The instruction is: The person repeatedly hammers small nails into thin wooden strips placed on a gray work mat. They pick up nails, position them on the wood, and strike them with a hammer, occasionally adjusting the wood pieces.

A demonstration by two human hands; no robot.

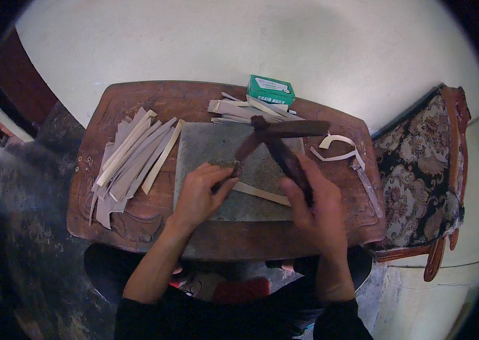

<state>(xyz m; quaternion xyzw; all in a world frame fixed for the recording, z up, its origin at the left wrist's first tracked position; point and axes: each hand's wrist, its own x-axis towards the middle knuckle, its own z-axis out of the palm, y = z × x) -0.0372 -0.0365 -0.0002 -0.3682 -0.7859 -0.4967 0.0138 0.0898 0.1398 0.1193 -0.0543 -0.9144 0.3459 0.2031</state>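
Note:
My right hand (320,209) is wrapped round the dark handle of a hammer (287,161), raised over a grey stone slab (205,141). One end of the hammer's head points down, close to the fingertips of my left hand (202,188). Thumb and forefinger of that hand are pinched around something small and dark; its kind cannot be made out. A cream strip (259,193) lies across the slab, running from under my left thumb towards my right hand, which hides its far end.
The slab rests on a carved wooden table (222,241). Bundles of grey and cream strips lie at left (132,161) and at the back (239,110), beside a green box (270,89). A curled cream strip (338,137) lies right. A floral-upholstered chair (421,170) stands beyond.

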